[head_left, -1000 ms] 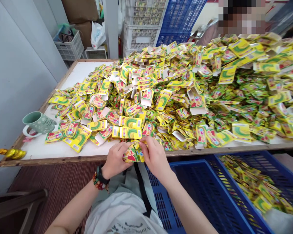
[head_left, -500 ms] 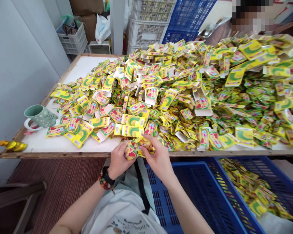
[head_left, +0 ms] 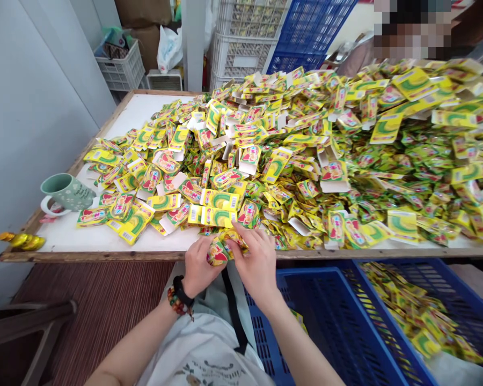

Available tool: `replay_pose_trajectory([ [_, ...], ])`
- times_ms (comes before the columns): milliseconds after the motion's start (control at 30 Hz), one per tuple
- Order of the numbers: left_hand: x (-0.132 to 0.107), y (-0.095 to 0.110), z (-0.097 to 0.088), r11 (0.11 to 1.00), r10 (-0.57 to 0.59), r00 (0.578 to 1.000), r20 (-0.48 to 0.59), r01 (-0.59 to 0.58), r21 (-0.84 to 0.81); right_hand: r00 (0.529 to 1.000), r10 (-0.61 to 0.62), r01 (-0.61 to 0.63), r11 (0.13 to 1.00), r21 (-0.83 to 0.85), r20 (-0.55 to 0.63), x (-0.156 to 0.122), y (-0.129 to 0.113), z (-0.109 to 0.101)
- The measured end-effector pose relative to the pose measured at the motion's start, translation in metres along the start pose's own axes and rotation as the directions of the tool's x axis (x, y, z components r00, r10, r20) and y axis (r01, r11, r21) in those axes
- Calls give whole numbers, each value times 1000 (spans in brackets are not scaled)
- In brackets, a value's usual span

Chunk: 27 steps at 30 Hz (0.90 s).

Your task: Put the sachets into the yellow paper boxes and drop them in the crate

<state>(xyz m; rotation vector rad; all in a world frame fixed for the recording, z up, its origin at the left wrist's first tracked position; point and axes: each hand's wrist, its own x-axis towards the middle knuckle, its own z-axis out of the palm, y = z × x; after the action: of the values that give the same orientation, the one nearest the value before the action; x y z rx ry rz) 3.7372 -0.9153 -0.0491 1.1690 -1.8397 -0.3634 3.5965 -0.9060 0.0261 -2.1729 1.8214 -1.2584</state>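
Over the table's front edge, my left hand (head_left: 200, 266) is closed around a small printed carton (head_left: 216, 253) in yellow, green and red. My right hand (head_left: 256, 261) presses its thumb and fingertips on a shiny yellow sachet (head_left: 234, 236) at the carton's right end. Fingers partly cover where the two meet, so how deep the sachet sits inside cannot be made out. Just beyond my hands lie yellow cartons (head_left: 218, 217) with barcodes, at the near edge of a large heap of cartons (head_left: 277, 163) and green-yellow sachets (head_left: 422, 155).
A green mug (head_left: 66, 192) and a gold-wrapped item (head_left: 22, 240) stand at the table's left. Below the wooden edge (head_left: 116, 256) are a blue crate (head_left: 334, 316) and another blue crate holding filled cartons (head_left: 426, 316). Stacked crates (head_left: 245, 53) and a person (head_left: 354, 59) are behind.
My right hand has moved slightly left, closer to my left hand, and less of the sachet shows. A yellow piece in the nearer blue crate has come into view beside my right forearm.
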Motion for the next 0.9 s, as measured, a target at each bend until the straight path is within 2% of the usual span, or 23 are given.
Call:
replay_pose_trajectory([
  [67, 1, 0, 2, 1000, 6, 999, -52, -6, 0, 996, -30, 26, 998, -54, -82, -6, -5, 8],
  [133, 2, -1, 2, 1000, 5, 997, -78, -5, 6, 994, -60, 55, 997, -59, -91, -12, -8, 14],
  [267, 3, 0, 2, 1000, -1, 997, -78, 1, 0, 983, -42, 26, 995, -93, -179, -18, -11, 20],
  [333, 3, 2, 2, 1000, -7, 997, -78, 6, -8, 978, -31, 20, 998, -59, -205, -20, -11, 23],
  [433, 1, 2, 5, 1000, -10, 996, -87, 9, -6, 992, 9, -4, 999, 40, -123, -23, -11, 28],
  [600, -3, 0, 6, 1000, 5, 997, -73, -6, -5, 986, 56, -85, 978, 188, 154, -27, -7, 22],
  [667, -3, 0, 4, 1000, -12, 998, -69, 14, 22, 985, 117, -153, 932, 329, 126, -29, -5, 19],
  [733, -2, 0, 3, 999, 1, 998, -69, 3, 47, 951, 301, -294, 794, 532, 76, -30, -3, 21],
  [767, -2, 0, 3, 998, 28, 997, -74, -25, 50, 906, 407, -383, 664, 642, 119, -30, -1, 24],
  [800, -1, 0, 3, 997, 64, 995, -78, -61, 47, 848, 483, -470, 496, 731, 217, -30, 0, 27],
  [833, -1, 0, 3, 994, 101, 992, -76, -98, 43, 787, 507, -547, 313, 776, 351, -29, 1, 31],
  [867, 0, -1, 3, 990, 133, 989, -68, -130, 46, 732, 485, -610, 153, 778, 478, -28, 2, 34],
  [900, 0, -1, 4, 987, 156, 986, -55, -152, 57, 692, 449, -649, 44, 760, 565, -28, 3, 36],
])
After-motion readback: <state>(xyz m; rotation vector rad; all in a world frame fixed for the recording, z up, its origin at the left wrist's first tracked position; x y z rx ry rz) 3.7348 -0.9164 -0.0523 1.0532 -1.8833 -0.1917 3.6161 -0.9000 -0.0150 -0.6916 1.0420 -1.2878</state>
